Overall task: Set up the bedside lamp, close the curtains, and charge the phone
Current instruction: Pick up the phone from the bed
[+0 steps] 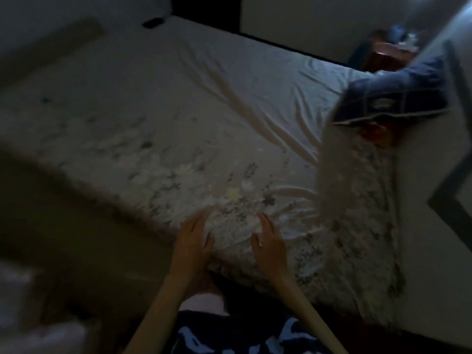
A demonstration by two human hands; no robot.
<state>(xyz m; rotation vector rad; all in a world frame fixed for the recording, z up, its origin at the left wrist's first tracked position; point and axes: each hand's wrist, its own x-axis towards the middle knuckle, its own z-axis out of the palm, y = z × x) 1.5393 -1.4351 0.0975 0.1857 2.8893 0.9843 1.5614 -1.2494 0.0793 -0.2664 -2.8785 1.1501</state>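
place: home bedroom | evidence: bed with floral sheet, dark pillow, wooden nightstand

Whole frame: dim and motion-smeared; fine detail lost throughout.
Small dark flat object, upper left on the far edge of the bed: too blurred to be identified.
Items on the reddish wooden stand, upper right: reduced to blue and pale smudges, partly hidden by the dark blue pillow.
Pale shapes, lower left: cut by the frame edge, unreadable.
Both forearms: cut off at the bottom edge.
Floral print of the sheet: smeared to blotches.
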